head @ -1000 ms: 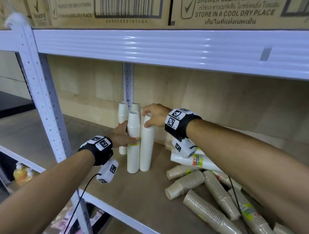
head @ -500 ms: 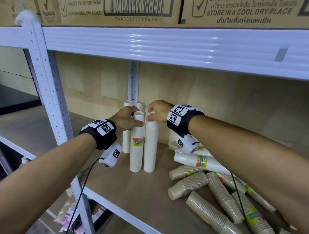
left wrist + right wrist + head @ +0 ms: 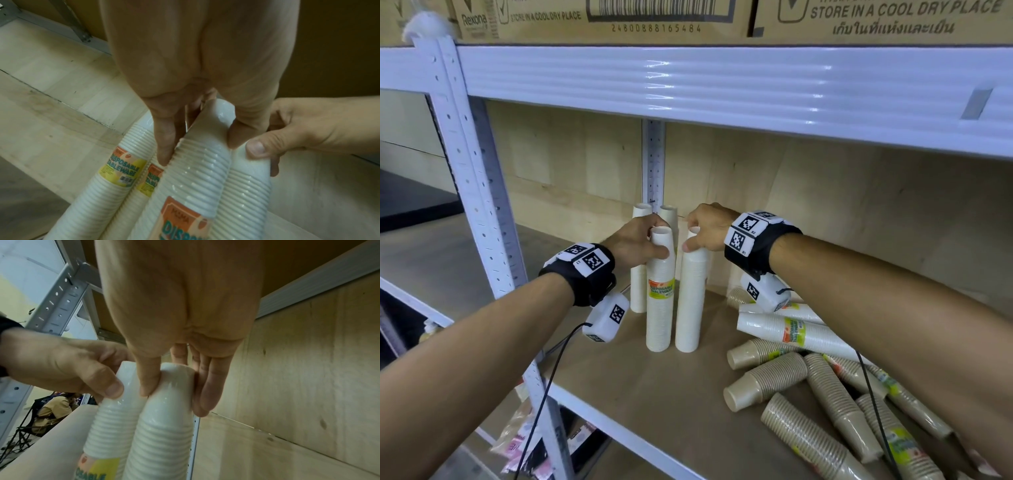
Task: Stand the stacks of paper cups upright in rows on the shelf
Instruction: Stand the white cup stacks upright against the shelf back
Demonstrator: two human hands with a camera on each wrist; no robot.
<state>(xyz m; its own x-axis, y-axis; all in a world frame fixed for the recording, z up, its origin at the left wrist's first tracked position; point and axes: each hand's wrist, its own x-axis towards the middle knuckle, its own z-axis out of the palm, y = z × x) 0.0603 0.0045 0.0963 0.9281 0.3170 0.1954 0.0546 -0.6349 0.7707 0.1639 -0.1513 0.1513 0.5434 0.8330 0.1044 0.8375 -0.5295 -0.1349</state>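
Observation:
Four white cup stacks stand upright near the back left of the wooden shelf [image 3: 640, 394]. My left hand [image 3: 650, 240] grips the top of the front left stack [image 3: 659, 308], which bears a label. My right hand [image 3: 695, 236] holds the top of the front right stack [image 3: 690, 308] beside it. In the left wrist view my left hand [image 3: 199, 142] pinches the stack's top cup [image 3: 197, 170]. The right wrist view has my right hand [image 3: 174, 391] with thumb and fingers round its stack [image 3: 164, 426]. Two more upright stacks [image 3: 638, 281] stand behind.
A white stack [image 3: 791, 330] and several brown cup stacks [image 3: 767, 382] lie in a heap on the shelf's right half. A metal post [image 3: 479, 192] stands at the left, and the upper shelf beam [image 3: 722, 85] hangs low overhead. Bare board lies in front of the upright stacks.
My left hand has slid up from the labelled middle of the front left stack to its top. My right hand has stayed on the top of its stack.

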